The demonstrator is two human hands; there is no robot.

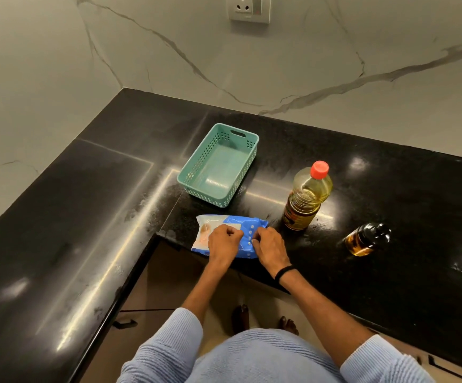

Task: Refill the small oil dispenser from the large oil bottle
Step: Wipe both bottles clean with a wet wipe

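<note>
Single head-worn view, looking steeply down at black counter (390, 189) corner, close over both forearms

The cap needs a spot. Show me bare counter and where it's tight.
Bare: counter left of the basket and wipes packet; between oil bottle and wall; right of the dispenser. Tight: front edge, where left hand and right hand hold the packet.

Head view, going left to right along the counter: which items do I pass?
In order: blue wipes packet → large oil bottle → small oil dispenser. The teal basket sits behind the packet at much the same position across, so it is left out.
</note>
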